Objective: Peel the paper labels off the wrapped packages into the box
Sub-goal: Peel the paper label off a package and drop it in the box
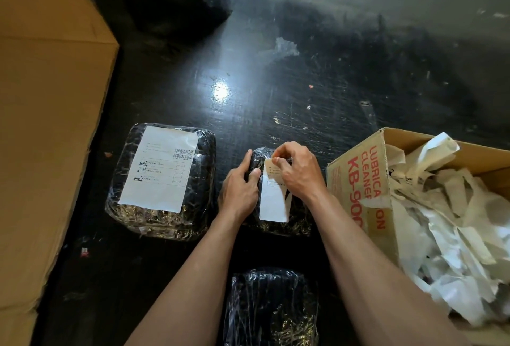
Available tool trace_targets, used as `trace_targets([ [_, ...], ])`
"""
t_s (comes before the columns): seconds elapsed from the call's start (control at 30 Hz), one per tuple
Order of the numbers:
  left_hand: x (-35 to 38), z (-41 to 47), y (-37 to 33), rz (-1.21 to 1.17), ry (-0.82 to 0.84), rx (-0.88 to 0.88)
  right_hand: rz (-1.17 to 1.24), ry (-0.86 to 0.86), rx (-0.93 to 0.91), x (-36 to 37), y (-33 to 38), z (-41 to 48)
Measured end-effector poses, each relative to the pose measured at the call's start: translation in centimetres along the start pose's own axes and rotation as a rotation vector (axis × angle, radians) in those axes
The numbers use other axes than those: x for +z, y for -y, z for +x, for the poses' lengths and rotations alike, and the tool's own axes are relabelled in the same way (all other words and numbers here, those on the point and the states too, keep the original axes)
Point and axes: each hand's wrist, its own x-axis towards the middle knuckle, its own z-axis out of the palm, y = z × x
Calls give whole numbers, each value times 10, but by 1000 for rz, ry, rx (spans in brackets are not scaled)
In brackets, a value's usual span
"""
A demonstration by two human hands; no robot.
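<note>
Mid-task: one label is coming up, one is untouched.

The box (pixel 358 180) at my right is heaped with peeled paper strips (pixel 455 221); the big package (pixel 160 180) at left keeps its full label (pixel 158 169), while the near package (pixel 270 307) shows none. On the table (pixel 276 83), my left hand (pixel 240 188) clamps the small package (pixel 276 224); my right hand (pixel 298 171) pinches the far end of its label (pixel 273 202), whose long axis runs away from me.

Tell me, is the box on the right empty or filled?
Filled. The open box holds a heap of white peeled labels that reaches above its rim.
</note>
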Motion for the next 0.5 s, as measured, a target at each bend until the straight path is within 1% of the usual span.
trace_targets([
  [0.2, 1, 0, 3, -34, -11, 4, 4, -21, -35, -1, 1, -9],
  [0.5, -2, 3, 4, -24, 20, 31, 83, -27, 90, 1, -3, -5],
])
